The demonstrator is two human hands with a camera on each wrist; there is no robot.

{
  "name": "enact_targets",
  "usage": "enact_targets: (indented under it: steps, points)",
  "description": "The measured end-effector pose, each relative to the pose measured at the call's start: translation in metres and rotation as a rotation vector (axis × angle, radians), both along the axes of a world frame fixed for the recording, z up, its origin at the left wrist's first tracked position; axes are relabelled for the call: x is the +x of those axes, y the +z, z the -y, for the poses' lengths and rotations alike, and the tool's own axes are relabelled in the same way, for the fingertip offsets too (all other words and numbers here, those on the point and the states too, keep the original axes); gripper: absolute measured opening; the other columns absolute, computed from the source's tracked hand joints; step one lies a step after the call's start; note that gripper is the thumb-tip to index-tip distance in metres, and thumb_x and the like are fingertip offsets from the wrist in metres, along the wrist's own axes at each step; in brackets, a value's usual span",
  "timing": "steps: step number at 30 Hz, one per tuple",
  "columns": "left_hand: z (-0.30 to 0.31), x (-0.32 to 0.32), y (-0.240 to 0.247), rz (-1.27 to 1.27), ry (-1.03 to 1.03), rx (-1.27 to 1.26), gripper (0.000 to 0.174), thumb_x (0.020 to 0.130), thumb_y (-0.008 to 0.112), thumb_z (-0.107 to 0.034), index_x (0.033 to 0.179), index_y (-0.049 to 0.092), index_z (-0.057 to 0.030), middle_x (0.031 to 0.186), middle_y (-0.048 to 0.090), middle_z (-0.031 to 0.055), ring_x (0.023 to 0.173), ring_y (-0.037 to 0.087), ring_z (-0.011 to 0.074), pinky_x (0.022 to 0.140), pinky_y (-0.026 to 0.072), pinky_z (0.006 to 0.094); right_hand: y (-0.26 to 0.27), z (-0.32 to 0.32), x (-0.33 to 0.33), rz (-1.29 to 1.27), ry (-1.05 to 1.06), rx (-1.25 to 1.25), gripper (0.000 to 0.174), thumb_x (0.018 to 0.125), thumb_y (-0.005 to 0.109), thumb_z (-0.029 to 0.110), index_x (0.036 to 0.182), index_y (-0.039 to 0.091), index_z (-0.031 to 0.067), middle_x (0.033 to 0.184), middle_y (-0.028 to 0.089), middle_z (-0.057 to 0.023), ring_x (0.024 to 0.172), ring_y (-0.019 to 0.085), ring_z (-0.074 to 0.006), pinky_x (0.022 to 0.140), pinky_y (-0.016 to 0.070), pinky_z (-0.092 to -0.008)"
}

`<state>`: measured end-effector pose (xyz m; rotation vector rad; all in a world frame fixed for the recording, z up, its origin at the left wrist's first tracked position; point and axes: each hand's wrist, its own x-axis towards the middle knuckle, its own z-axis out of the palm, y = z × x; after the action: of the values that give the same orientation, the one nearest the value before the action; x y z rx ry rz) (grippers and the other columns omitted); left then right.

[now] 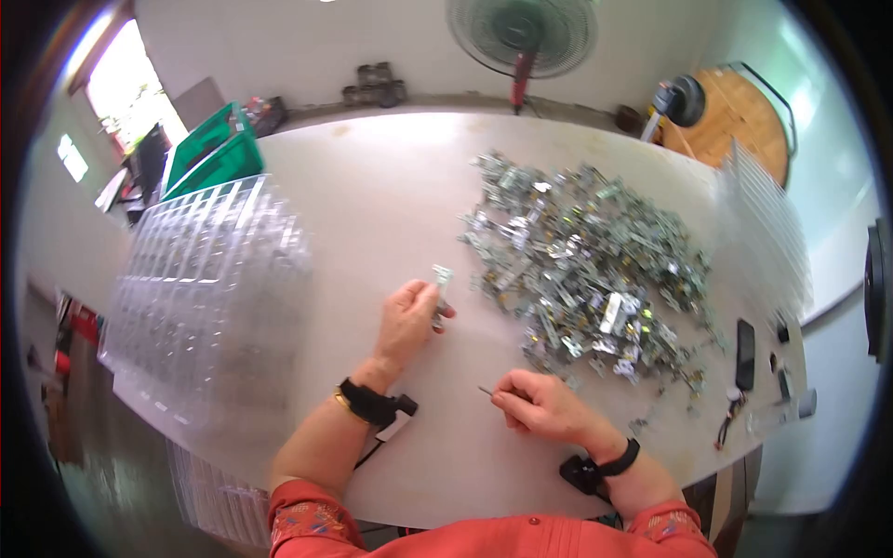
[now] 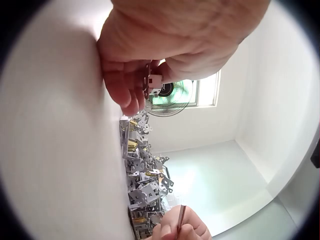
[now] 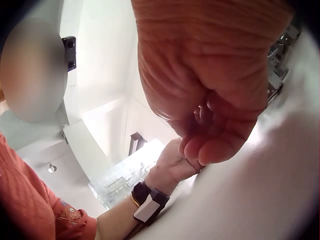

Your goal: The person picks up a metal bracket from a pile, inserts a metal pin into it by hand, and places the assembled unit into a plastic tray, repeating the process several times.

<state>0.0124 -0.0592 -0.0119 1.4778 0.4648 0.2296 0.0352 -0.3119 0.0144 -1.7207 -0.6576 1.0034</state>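
Observation:
Over the middle of the table (image 1: 391, 195), my left hand (image 1: 407, 321) pinches a small metal bracket (image 1: 442, 275) between thumb and fingers. The left wrist view shows the bracket's folded, slotted plate (image 2: 154, 81) poking out past the fingers. Nearer the table's front, my right hand (image 1: 547, 405) grips a thin metal rod (image 1: 485, 390), its tip pointing left toward the other hand. That rod also stands out from the right fingers in the left wrist view. In the right wrist view the curled right fingers (image 3: 217, 150) hide it.
A wide heap of metal brackets (image 1: 567, 256) spreads over the table's right half, close beyond my right hand. Stacked clear plastic trays (image 1: 205, 288) stand at left, more trays (image 1: 758, 232) at right. A phone (image 1: 745, 355) lies near the right edge. A green crate (image 1: 219, 153) stands behind left.

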Motion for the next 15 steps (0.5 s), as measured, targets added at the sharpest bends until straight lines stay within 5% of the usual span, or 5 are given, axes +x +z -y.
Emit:
enact_targets:
  steps: [2, 4, 7, 10, 15]
  points:
    - [-0.004, 0.001, -0.014, 0.010, 0.066, 0.061, 0.025, 0.102, 0.054, -0.024, 0.100, 0.064, -0.0010, 0.081, 0.070, 0.0076, 0.064, 0.062, 0.0129, 0.057, 0.0490, 0.0251, 0.004, -0.001, -0.001, 0.033, 0.045, -0.016, 0.017, 0.101, 0.060, 0.019, 0.099, 0.063, 0.0020, 0.069, 0.063, -0.0020, 0.060, 0.058, -0.0083, 0.056, 0.0458, -0.0260]
    - [-0.010, 0.004, -0.030, 0.078, 0.016, 0.501, 0.024, 0.096, 0.058, -0.020, 0.101, 0.066, 0.0022, 0.080, 0.068, 0.0090, 0.067, 0.061, 0.0173, 0.063, 0.0504, 0.0304, 0.002, -0.001, -0.001, 0.064, 0.077, -0.035, 0.017, 0.101, 0.060, 0.019, 0.099, 0.063, 0.0021, 0.069, 0.063, -0.0017, 0.060, 0.058, -0.0082, 0.056, 0.0458, -0.0259]
    - [-0.005, 0.002, -0.023, 0.045, 0.061, 0.680, 0.021, 0.091, 0.062, -0.018, 0.097, 0.065, 0.0025, 0.086, 0.065, 0.0131, 0.072, 0.062, 0.0230, 0.069, 0.0515, 0.0357, -0.002, 0.000, 0.001, 0.049, 0.083, -0.041, 0.017, 0.100, 0.062, 0.019, 0.100, 0.064, 0.0027, 0.070, 0.064, -0.0013, 0.061, 0.058, -0.0081, 0.056, 0.0459, -0.0256]
    - [-0.003, 0.003, -0.022, 0.030, 0.105, 0.617, 0.022, 0.090, 0.063, -0.021, 0.092, 0.061, 0.0007, 0.093, 0.062, 0.0187, 0.086, 0.063, 0.0355, 0.078, 0.0516, 0.0437, -0.002, -0.001, 0.000, 0.062, 0.082, -0.064, 0.017, 0.099, 0.063, 0.020, 0.099, 0.065, 0.0031, 0.071, 0.064, -0.0012, 0.061, 0.058, -0.0080, 0.057, 0.0463, -0.0254]
    - [0.002, -0.001, -0.013, -0.030, 0.084, 0.730, 0.029, 0.089, 0.066, -0.026, 0.101, 0.057, -0.0005, 0.103, 0.061, 0.0199, 0.094, 0.062, 0.0366, 0.082, 0.0512, 0.0454, 0.000, -0.003, -0.001, 0.058, 0.050, -0.082, 0.017, 0.099, 0.064, 0.020, 0.100, 0.065, 0.0027, 0.072, 0.064, -0.0015, 0.062, 0.059, -0.0085, 0.058, 0.0481, -0.0253]
